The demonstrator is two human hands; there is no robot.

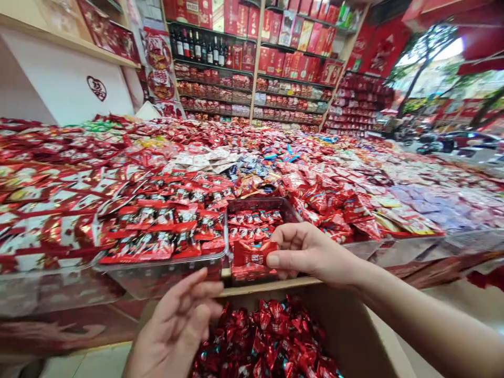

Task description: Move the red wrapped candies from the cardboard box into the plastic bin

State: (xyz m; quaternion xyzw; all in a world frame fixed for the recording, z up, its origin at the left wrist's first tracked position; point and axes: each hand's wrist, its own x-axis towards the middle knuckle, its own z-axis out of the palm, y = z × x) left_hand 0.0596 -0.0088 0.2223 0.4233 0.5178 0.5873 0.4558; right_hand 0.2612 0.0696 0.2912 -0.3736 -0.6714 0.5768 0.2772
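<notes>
Right hand (305, 251) pinching glossy, crimped red packet (252, 255), perhaps foil; left hand (177, 325) loosely spread.

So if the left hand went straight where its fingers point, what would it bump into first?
Probably the red sealed packet pinched by the right hand, just ahead of the left hand. It might brush the front corner of the clear plastic tray first, though; depth is hard to judge.

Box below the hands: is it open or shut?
Open: the box shows its inner wall, and red packets inside lie in view. How deep they go, I cannot tell.
</notes>
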